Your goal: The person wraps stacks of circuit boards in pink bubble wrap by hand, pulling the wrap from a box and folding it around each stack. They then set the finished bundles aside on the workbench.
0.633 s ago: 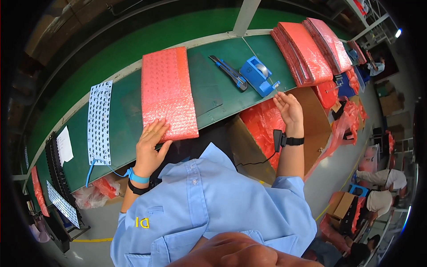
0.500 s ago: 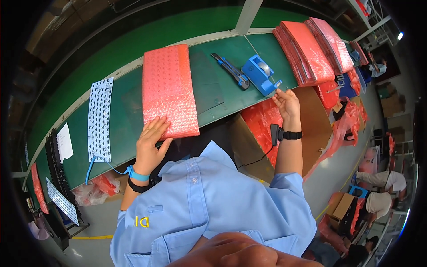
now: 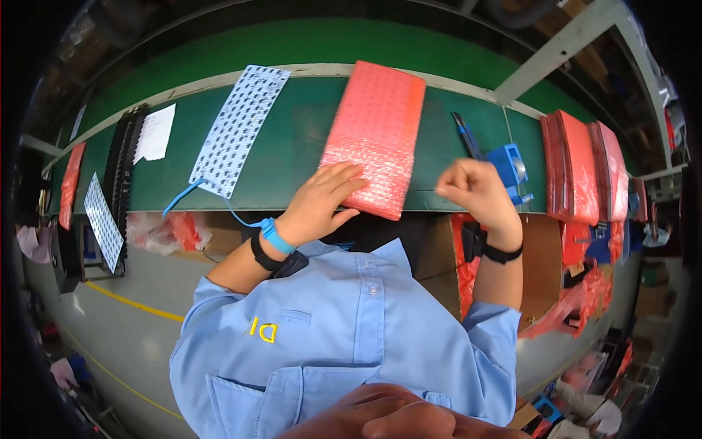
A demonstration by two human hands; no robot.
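A flat pink bubble-wrap packet [image 3: 379, 121] lies on the green bench, slightly slanted. My left hand [image 3: 322, 196] rests on its near end, fingers laid flat and thumb by the near edge. To the right of the packet, my right hand [image 3: 477, 189] is in the air with its fingers curled into a pinch. Whatever is between those fingertips, if anything, is too small to make out. Just beyond and right of that hand stands a blue tape dispenser [image 3: 504, 162]. A blue and black utility knife [image 3: 466, 137] lies beside it, partly hidden by the hand.
Pink bubble-wrap packets [image 3: 574, 164] stand stacked at the right. On the left lie a pale perforated panel [image 3: 241, 128], white paper [image 3: 154, 133] and black strips [image 3: 123, 164]. A blue corded wrist strap [image 3: 274, 235] circles my left wrist. An open carton [image 3: 542, 267] stands below the bench.
My right hand has left the tape dispenser's end and come left toward the packet, fingers curled. The view has turned, shifting the bench across it. My left hand stays on the packet.
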